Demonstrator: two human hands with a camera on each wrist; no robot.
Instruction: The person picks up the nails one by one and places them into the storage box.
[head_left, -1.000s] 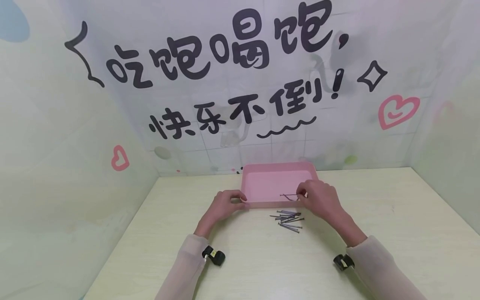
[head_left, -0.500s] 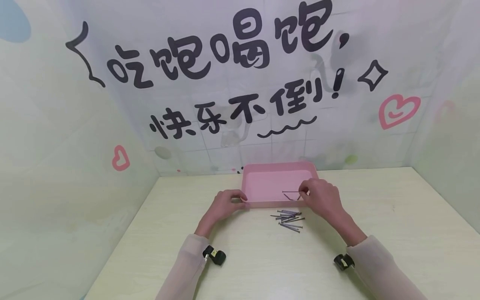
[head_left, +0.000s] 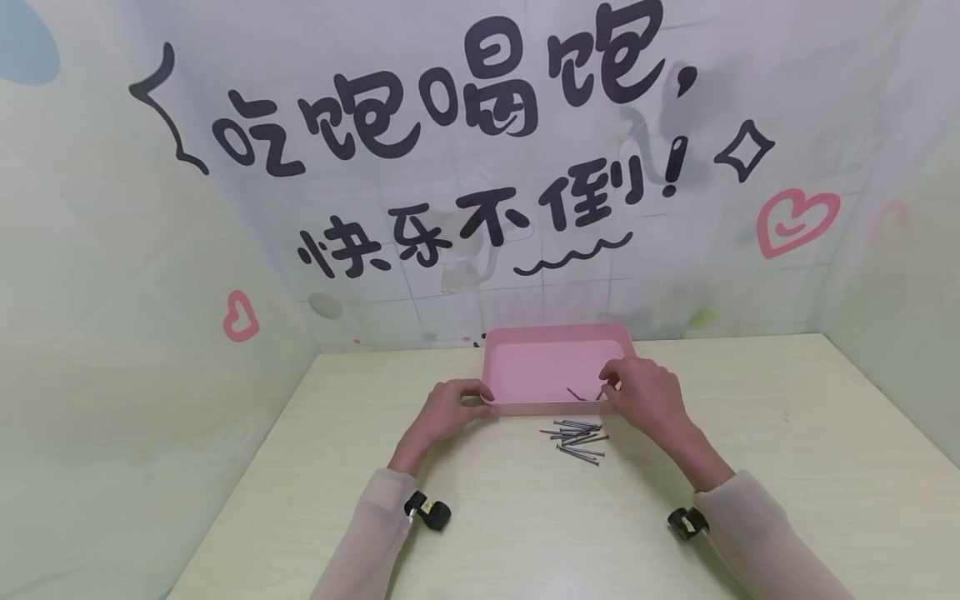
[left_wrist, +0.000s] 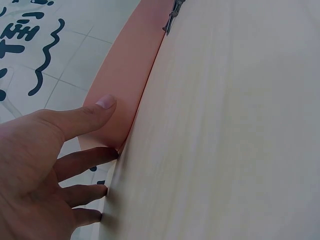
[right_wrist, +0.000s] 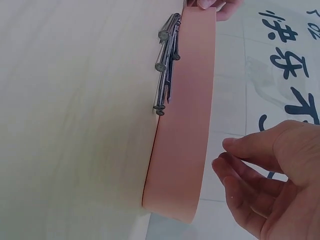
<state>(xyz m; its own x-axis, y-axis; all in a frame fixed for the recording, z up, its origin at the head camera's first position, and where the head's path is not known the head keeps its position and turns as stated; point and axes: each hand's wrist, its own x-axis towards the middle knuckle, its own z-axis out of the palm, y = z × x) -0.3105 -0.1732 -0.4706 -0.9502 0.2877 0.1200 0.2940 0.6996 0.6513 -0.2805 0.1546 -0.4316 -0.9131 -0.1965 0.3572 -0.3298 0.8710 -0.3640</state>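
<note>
A shallow pink tray (head_left: 551,409) stands at the back of the table. My left hand (head_left: 448,408) holds its front left corner; the left wrist view shows the thumb (left_wrist: 102,112) against the front wall and a finger at the corner. Over the tray's front right part is my right hand (head_left: 643,393), thumb and fingers loosely bent with a small gap between their tips (right_wrist: 229,143) and nothing in it. A dark nail (head_left: 576,394) lies in the tray near those fingers, and another is partly hidden by them. Several steel nails (head_left: 577,437) lie piled before the tray.
The pale wooden table (head_left: 487,533) runs up to a printed back wall (head_left: 420,308) close behind the tray. Walls also stand on the left and right. A small black camera sits at each wrist.
The nail pinched in my right fingers has been let go and no longer shows there. Those fingers have parted slightly. My left hand and the tray have stayed in place.
</note>
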